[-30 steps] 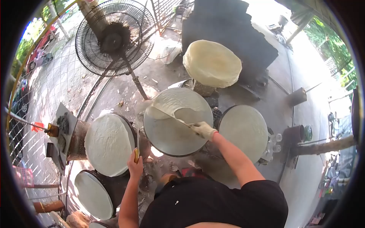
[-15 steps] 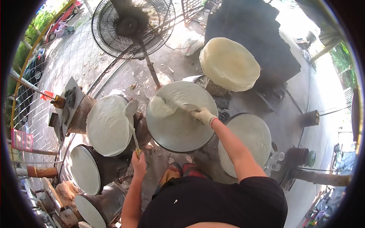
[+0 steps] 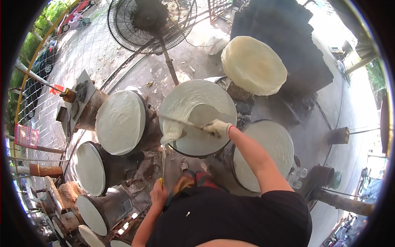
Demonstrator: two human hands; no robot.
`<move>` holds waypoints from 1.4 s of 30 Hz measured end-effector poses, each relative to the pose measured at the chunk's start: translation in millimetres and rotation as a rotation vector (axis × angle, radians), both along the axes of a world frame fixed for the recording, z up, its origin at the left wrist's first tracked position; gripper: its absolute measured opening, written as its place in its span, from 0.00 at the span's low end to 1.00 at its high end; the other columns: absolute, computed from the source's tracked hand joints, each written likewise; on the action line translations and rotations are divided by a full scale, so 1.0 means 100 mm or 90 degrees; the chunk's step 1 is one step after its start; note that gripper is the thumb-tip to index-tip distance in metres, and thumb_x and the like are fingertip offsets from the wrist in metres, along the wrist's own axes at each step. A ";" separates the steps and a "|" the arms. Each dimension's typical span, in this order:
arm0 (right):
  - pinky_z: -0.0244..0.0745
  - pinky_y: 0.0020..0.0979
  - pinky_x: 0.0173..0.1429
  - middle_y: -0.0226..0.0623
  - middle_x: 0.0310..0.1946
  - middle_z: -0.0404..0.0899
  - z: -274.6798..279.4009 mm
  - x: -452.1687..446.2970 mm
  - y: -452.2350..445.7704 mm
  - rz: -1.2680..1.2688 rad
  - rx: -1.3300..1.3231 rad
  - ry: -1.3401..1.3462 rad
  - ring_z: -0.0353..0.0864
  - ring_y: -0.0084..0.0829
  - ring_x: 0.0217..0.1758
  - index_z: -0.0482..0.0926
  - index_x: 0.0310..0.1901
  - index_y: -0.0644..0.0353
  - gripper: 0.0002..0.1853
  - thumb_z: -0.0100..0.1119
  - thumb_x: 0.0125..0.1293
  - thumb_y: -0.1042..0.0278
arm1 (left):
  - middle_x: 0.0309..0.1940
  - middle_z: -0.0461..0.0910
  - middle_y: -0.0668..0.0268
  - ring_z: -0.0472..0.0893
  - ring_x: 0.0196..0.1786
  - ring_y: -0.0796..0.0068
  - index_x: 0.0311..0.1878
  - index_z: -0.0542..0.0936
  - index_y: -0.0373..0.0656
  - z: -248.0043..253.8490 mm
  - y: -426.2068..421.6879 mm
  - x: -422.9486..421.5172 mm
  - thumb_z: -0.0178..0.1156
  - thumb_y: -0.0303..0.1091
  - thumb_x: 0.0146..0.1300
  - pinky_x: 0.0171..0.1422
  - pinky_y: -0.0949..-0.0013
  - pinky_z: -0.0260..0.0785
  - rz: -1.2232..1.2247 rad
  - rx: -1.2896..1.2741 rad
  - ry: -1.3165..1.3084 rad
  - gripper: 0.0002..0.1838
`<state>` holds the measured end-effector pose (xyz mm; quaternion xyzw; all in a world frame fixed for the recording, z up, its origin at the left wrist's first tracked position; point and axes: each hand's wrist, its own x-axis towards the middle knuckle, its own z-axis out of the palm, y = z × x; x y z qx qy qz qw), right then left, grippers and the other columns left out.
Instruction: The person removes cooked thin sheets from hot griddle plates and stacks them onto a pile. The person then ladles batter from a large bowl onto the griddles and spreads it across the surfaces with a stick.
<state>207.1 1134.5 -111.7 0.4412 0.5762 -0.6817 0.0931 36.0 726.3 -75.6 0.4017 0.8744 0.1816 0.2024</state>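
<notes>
My right hand (image 3: 218,128), in a pale glove, is closed on a long, thin-edged scraper (image 3: 179,120) above the middle round griddle (image 3: 207,144). White batter (image 3: 197,91) coats the far and left part of that griddle, and a grey patch shows on its near side. My left hand (image 3: 158,194), bare and closed, grips the yellow end of a ladle (image 3: 164,164). The ladle's head is at the griddle's near left edge, under a thick fold of batter, so its bowl is mostly hidden.
More batter-coated griddles stand left (image 3: 119,123) and right (image 3: 265,152). Further ones line the lower left (image 3: 90,168). A pile of thin round pancakes (image 3: 254,66) lies beyond the middle griddle. A large fan (image 3: 150,18) stands ahead, and glass jars (image 3: 297,176) sit at right.
My right hand has swept the scraper around, and batter now covers the far arc of the middle griddle. My left hand brought the ladle rightward from the left griddle to the middle one's edge.
</notes>
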 end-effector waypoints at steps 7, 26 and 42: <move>0.59 0.26 0.16 0.26 0.21 0.74 0.03 0.29 0.04 -0.161 0.029 -0.101 0.63 0.19 0.14 0.82 0.51 0.45 0.18 0.62 0.61 0.50 | 0.37 0.79 0.47 0.79 0.37 0.41 0.51 0.72 0.40 0.03 -0.16 0.32 0.53 0.32 0.64 0.38 0.46 0.70 -0.017 0.033 0.037 0.14; 0.54 0.24 0.16 0.25 0.19 0.68 -0.26 0.93 -1.94 -0.320 -0.194 0.139 0.59 0.17 0.14 0.77 0.52 0.51 0.15 0.57 0.67 0.58 | 0.35 0.77 0.46 0.78 0.37 0.47 0.51 0.73 0.33 0.01 -0.72 -0.33 0.56 0.26 0.62 0.42 0.59 0.71 -0.139 0.202 -0.062 0.15; 0.69 0.48 0.50 0.59 0.38 0.79 -0.28 -2.02 -4.15 -0.650 0.352 -0.141 0.74 0.63 0.47 0.78 0.47 0.63 0.23 0.43 0.71 0.50 | 0.18 0.63 0.73 0.61 0.12 0.86 0.52 0.70 0.37 0.81 -1.81 -1.73 0.49 0.30 0.71 0.15 0.79 0.55 0.062 0.464 -0.669 0.10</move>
